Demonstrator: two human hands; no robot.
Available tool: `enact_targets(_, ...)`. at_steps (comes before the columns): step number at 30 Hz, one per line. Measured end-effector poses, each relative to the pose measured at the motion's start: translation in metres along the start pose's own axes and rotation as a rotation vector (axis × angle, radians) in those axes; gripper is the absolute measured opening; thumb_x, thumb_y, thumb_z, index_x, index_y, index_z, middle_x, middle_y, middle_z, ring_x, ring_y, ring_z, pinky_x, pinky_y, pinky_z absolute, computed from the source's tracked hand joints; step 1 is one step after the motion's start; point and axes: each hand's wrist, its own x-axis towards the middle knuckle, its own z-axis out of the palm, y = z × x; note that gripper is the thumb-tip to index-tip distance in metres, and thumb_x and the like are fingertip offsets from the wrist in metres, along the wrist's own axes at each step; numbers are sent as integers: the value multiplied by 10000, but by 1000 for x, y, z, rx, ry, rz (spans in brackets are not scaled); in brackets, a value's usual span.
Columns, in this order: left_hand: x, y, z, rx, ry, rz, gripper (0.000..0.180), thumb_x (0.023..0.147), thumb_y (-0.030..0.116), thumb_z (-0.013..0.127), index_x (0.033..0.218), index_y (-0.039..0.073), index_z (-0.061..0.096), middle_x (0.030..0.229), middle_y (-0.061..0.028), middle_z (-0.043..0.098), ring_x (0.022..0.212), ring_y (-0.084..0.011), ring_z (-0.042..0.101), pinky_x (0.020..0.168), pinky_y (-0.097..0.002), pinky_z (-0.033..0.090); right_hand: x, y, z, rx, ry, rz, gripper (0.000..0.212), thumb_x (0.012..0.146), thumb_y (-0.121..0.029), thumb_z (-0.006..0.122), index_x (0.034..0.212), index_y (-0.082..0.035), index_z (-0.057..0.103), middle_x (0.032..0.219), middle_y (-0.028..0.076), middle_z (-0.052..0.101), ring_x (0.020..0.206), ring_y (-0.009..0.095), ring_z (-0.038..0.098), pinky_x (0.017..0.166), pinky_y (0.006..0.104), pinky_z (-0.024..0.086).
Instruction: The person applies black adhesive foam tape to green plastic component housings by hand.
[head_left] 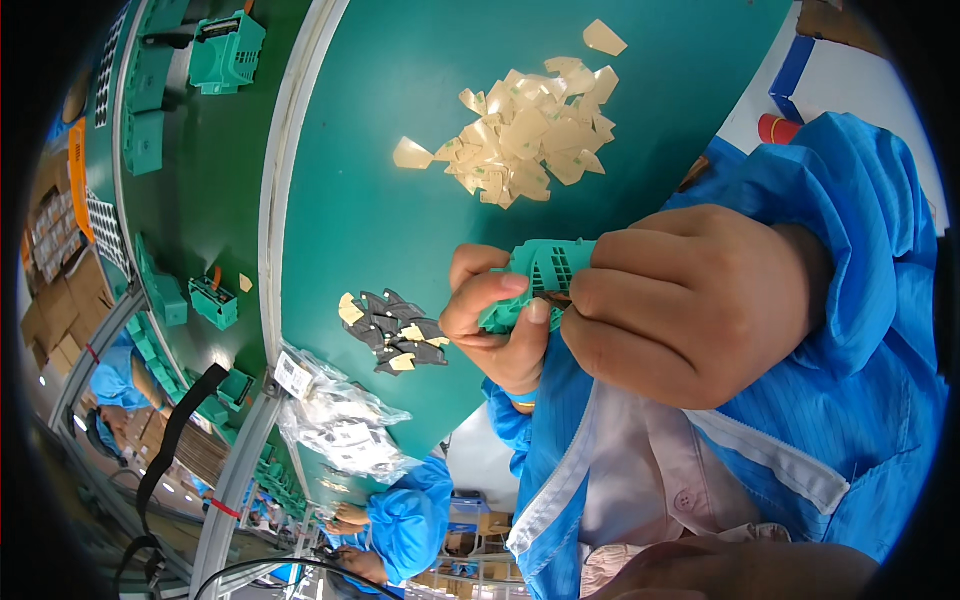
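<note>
A small green plastic housing [545, 262] with a lattice of square openings is held in front of my chest. My left hand [500, 320] is closed on its left end, the thumb tip pressing near the lattice. From the right, my right hand [690, 300] has its fingers folded over the other end, which they hide. A narrow brownish bit shows between the fingertips; I cannot tell what it is. Beside my left hand lies a pile of black plastic parts [385, 325], some with cream pieces on them. Farther off is a heap of cream, thin cut sheets [530, 130].
A clear plastic bag [340, 415] of parts lies at the green table's [350, 150] near left edge. Past a metal rail [290, 150], more green housings [227, 50] sit on a dark green line. A co-worker's blue sleeve [410, 520] shows at the bottom.
</note>
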Motion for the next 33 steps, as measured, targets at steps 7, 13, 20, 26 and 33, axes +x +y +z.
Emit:
enact_targets(7,-1,10,24,-41,256,-76,256,693,48,764,938,62,692,878,-69,543,736,-141,511,689,-251,407,-1,-3,-3,-32,-20,5,247,631,-83,673,827,52,606,718,99,544,572,195,566,438,281,471)
enact_targets(13,4,3,14,-26,195,-42,261,701,44,758,952,51,683,877,-65,528,740,-131,497,691,-243,399,1,2,-6,-1,-51,64,248,656,-69,689,862,44,609,749,103,555,565,199,560,441,288,458)
enact_targets(20,3,-3,15,-272,197,-97,270,717,60,755,971,39,664,904,-83,526,739,-125,498,684,-236,403,4,24,-10,653,-242,676,171,841,-64,736,873,-48,569,763,30,573,613,138,569,556,244,447)
enact_targets(26,4,-1,17,-411,159,-133,268,734,66,747,983,47,649,902,-91,521,736,-127,508,683,-230,411,3,35,-3,1021,-283,919,194,872,-115,743,909,-43,567,764,-14,575,681,36,526,575,212,416)
enact_targets(33,2,3,18,-447,142,-151,265,747,78,744,993,51,648,902,-87,505,748,-133,513,695,-238,427,1,35,3,1166,-330,1025,191,889,-116,727,912,-44,552,768,-26,559,685,21,495,568,198,383)
